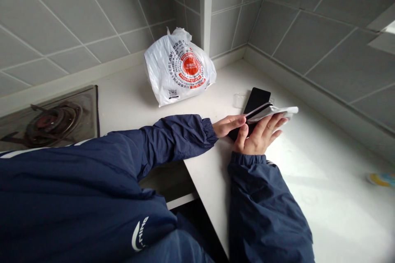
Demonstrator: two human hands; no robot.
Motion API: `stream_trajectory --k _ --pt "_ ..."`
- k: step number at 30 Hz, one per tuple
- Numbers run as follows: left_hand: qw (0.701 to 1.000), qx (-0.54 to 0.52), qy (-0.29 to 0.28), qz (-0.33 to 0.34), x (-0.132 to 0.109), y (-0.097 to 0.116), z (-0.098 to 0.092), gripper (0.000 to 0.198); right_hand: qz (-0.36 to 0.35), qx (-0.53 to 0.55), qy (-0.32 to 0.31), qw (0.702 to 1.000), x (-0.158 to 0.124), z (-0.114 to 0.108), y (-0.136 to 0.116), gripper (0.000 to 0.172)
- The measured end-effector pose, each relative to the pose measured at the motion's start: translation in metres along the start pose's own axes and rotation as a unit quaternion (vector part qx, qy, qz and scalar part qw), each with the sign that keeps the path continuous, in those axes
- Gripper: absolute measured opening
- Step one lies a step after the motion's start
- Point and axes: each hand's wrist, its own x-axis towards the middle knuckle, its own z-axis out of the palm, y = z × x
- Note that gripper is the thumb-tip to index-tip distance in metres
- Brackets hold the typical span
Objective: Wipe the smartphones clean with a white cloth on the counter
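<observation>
- A slim dark device [258,110], no readable brand, is tilted at the left hand's [230,125] two o'clock, gripped by its near end.
- The right hand [258,136], fingers outstretched, holds white cloth [282,111] against it; the device is at its twelve.
- Beneath lies a plain black slab [258,97].
- At ten o'clock, a white bag [162,65] bears Chinese print, "中国人" legible, an orange-red emblem and QR code.
- At seven, the navy jacket's [92,201] sideways lettering seems to read LI-NING.
</observation>
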Motion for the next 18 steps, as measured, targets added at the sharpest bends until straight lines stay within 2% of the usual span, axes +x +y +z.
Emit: stream_trajectory --k 3,5,8,12,15,18 --pt "0.999 -0.022 -0.019 0.039 0.003 -0.006 0.002 0.072 -0.042 -0.005 -0.027 0.999 0.0 -0.002 -0.003 0.076" --pt "0.997 -0.077 0.008 0.028 0.004 -0.01 0.003 0.067 -0.078 -0.003 -0.048 0.996 0.0 -0.002 -0.006 0.071" --pt "0.976 -0.211 0.04 -0.042 0.004 -0.014 0.004 0.067 -0.126 0.011 -0.076 0.989 0.001 -0.003 -0.008 0.06" --pt "0.932 -0.33 0.069 -0.133 0.005 -0.011 -0.003 0.083 -0.174 0.048 -0.087 0.98 0.001 -0.004 -0.007 0.045" --pt "0.92 -0.353 0.086 -0.145 0.008 -0.004 -0.008 0.088 -0.19 0.073 -0.096 0.974 0.0 -0.004 -0.004 0.041" --pt "0.926 -0.338 0.116 -0.119 0.011 -0.001 -0.009 0.077 -0.157 0.085 -0.069 0.982 -0.002 -0.001 0.0 0.038"
